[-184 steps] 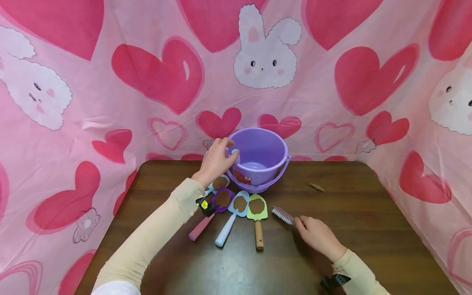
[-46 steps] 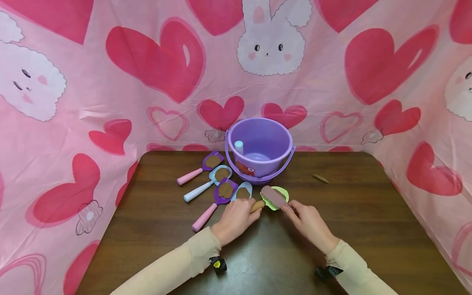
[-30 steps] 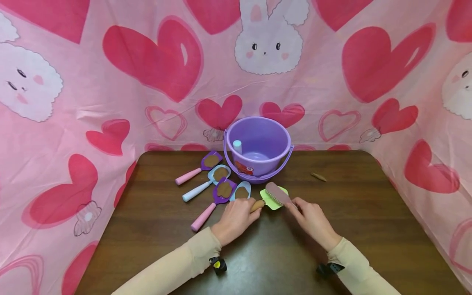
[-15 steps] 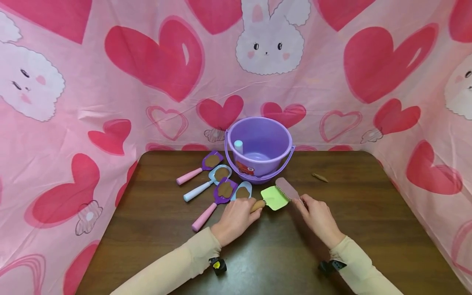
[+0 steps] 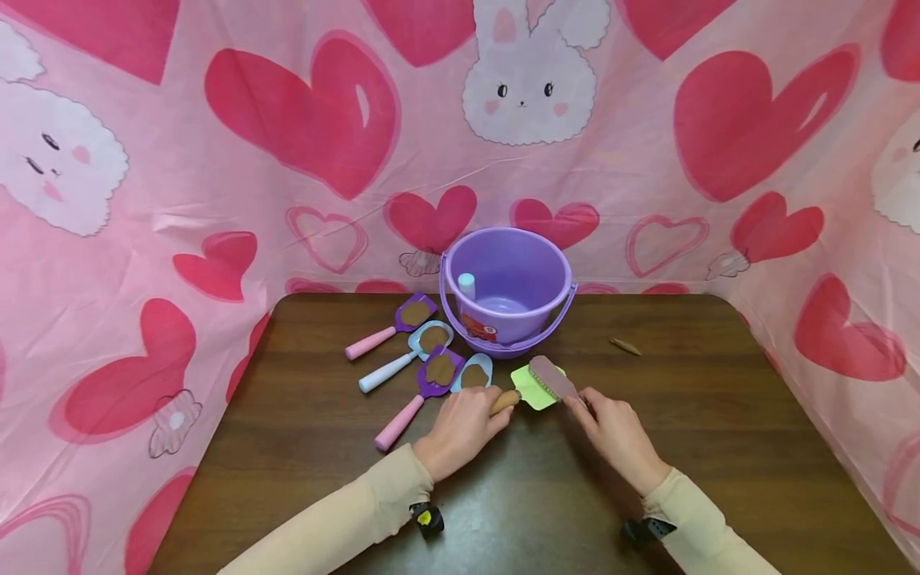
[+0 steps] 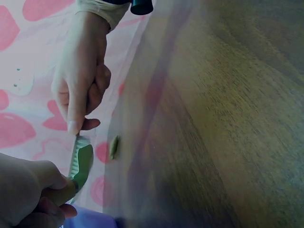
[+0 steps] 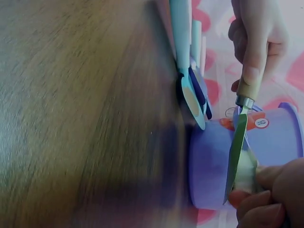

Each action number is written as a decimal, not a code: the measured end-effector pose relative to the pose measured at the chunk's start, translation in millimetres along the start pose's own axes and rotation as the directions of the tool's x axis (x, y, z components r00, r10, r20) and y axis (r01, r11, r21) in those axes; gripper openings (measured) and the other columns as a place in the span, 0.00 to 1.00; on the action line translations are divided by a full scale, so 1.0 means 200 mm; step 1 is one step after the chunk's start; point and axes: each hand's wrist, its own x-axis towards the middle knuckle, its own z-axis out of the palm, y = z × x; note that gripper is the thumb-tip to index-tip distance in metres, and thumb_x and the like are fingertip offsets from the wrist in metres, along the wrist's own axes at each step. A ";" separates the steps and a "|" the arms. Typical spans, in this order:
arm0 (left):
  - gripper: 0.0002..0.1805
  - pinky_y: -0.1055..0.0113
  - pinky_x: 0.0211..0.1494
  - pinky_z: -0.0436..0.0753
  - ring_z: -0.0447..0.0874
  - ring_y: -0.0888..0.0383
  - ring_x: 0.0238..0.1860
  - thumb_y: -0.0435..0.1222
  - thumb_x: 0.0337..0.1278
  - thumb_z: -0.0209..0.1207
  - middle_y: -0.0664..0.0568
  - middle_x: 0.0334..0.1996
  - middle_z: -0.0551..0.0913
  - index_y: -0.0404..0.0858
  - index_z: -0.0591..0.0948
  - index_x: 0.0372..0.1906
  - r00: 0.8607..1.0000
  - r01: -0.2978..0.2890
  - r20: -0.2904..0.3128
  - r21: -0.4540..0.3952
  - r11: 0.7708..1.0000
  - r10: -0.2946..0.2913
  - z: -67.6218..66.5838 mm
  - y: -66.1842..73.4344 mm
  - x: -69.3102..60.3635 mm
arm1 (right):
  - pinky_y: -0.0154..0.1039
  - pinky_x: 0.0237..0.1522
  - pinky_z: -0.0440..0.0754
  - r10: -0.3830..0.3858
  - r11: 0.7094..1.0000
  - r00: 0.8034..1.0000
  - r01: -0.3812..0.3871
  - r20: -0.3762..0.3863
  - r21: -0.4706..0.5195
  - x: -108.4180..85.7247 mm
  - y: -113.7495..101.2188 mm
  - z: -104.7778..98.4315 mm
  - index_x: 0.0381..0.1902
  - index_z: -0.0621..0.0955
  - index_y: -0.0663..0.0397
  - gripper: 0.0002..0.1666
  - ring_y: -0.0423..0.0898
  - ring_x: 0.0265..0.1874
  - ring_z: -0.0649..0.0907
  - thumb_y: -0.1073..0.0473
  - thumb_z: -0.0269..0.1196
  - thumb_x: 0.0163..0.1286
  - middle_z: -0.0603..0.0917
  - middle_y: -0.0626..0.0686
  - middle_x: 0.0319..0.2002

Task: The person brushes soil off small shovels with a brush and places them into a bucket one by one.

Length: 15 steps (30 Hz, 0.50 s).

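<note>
Here, the left hand [image 5: 460, 427] curls round the handle of the green spatula [image 5: 530, 390]; the right hand [image 5: 616, 433] pinches the brush [image 5: 552, 378], bristles toward the spatula; the bucket [image 5: 530, 326] stands at about eleven o'clock from the brush.

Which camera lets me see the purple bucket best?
The head view: it shows nearly all of the purple bucket standing upright, and you can peek inside. The left wrist view catches only a small piece at the bottom edge. The right wrist view shows it turned sideways, partly hidden behind the green spatula.
</note>
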 end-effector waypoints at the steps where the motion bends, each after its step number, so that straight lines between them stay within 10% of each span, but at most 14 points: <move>1: 0.14 0.61 0.22 0.76 0.78 0.57 0.21 0.39 0.64 0.68 0.53 0.19 0.78 0.41 0.77 0.27 1.000 -0.004 -0.003 0.003 1.000 0.004 0.00 0.00 0.00 | 0.37 0.20 0.64 0.006 1.000 1.000 -0.006 -0.006 -0.009 0.00 0.01 -0.01 0.34 0.80 0.55 0.12 0.39 0.17 0.67 0.55 0.64 0.77 0.66 0.43 0.18; 15: 0.14 0.61 0.22 0.76 0.77 0.57 0.19 0.39 0.63 0.69 0.53 0.19 0.77 0.41 0.77 0.27 1.000 0.013 -0.005 -0.008 1.000 -0.013 0.01 0.01 0.01 | 0.33 0.20 0.65 -0.043 0.995 0.997 0.038 0.060 0.088 0.00 -0.01 0.02 0.33 0.80 0.52 0.11 0.34 0.17 0.66 0.55 0.64 0.77 0.67 0.40 0.19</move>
